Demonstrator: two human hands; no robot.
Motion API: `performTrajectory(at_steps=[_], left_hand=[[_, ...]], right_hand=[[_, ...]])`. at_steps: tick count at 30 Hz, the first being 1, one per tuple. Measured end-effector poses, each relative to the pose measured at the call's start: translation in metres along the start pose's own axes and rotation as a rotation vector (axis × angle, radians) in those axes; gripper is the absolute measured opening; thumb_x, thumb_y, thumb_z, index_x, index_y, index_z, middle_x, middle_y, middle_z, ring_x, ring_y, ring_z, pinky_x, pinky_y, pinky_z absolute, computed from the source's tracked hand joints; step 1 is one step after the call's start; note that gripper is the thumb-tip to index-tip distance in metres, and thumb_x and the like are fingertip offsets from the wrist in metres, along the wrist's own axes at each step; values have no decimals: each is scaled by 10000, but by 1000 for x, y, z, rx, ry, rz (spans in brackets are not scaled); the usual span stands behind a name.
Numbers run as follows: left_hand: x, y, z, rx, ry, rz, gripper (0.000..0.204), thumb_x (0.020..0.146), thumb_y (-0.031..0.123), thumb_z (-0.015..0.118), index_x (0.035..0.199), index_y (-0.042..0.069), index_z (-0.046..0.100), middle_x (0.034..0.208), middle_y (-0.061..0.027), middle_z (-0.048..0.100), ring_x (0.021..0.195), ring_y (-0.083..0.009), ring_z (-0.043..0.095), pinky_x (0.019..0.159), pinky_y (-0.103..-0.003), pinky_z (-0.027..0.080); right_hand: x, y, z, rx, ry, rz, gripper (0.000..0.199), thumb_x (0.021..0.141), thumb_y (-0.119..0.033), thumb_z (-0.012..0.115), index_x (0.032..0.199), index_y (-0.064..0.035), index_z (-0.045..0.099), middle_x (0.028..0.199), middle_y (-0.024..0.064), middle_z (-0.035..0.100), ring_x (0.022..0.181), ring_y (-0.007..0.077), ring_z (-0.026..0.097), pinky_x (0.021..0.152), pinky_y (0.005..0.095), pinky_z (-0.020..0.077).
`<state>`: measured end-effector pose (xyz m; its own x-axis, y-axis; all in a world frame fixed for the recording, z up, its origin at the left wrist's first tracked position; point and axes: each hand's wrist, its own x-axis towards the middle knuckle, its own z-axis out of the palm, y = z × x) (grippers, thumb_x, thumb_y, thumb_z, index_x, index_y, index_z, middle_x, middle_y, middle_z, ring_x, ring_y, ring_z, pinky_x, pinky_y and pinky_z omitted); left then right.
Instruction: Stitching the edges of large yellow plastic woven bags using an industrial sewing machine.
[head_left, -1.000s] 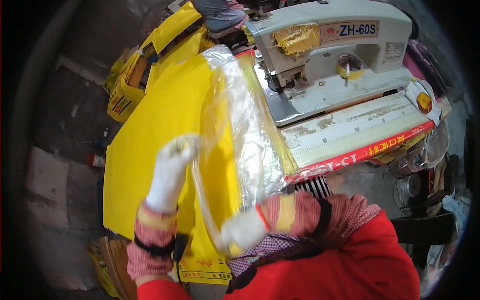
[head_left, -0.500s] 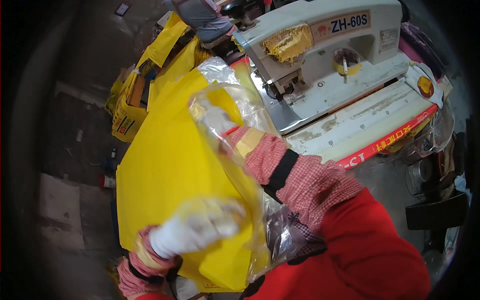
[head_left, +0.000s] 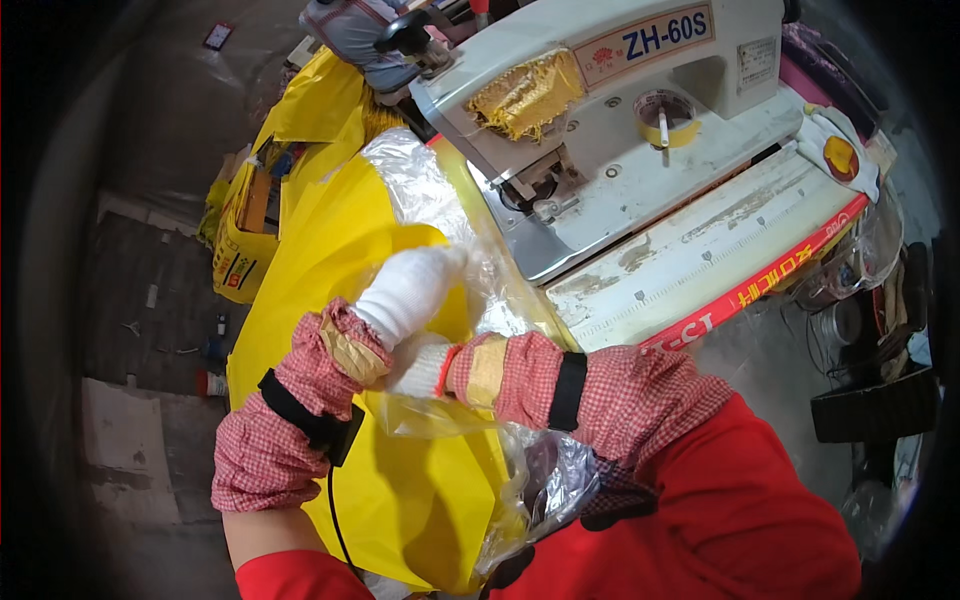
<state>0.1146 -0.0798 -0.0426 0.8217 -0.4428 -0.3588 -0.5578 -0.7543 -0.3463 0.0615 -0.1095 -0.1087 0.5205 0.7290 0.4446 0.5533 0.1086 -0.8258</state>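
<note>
My left hand (head_left: 408, 290), in a white knit glove, reaches across the yellow sheets (head_left: 280, 330), its back uppermost and its fingers bent down out of sight near a clear plastic sheet. Just below it is my right hand (head_left: 418, 368), also white-gloved with an orange cuff edge. Its fingers are hidden behind the left wrist. A clear plastic film (head_left: 440, 415) bunches at the right hand and trails over the yellow material, so the hand appears closed on it. Red checked sleeve covers with black straps are on both forearms.
A grey sewing-type machine (head_left: 600, 130) stands at the right, with a tape roll (head_left: 665, 118) on it. Its bed has a ruled white edge and a red strip (head_left: 760, 290). At the left is a yellow bag (head_left: 245, 260). Another person (head_left: 365, 40) is at the top.
My left hand has moved up and across, over the right wrist area. My right hand has come down and back toward me, drawing the clear film with it.
</note>
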Motion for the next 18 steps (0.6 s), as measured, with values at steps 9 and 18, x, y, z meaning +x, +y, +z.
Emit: performTrajectory(at_steps=[9,18], left_hand=[[-7,-68,-8,535,486,-513,133,809,159,510,917,97,558,816,-108,594,668,-269,621,519,-375,488],[17,-96,-20,437,384,-614,111,807,106,464,862,89,559,781,-93,630,654,-254,647,519,-330,512]], right_hand=[[-7,-10,-18,95,-178,461,703,764,-591,468,1153,-6,500,998,261,581,920,390,576,804,416,447],[-9,0,18,-425,-417,66,394,830,-206,446,1219,-144,448,1000,139,602,811,288,622,634,408,505]])
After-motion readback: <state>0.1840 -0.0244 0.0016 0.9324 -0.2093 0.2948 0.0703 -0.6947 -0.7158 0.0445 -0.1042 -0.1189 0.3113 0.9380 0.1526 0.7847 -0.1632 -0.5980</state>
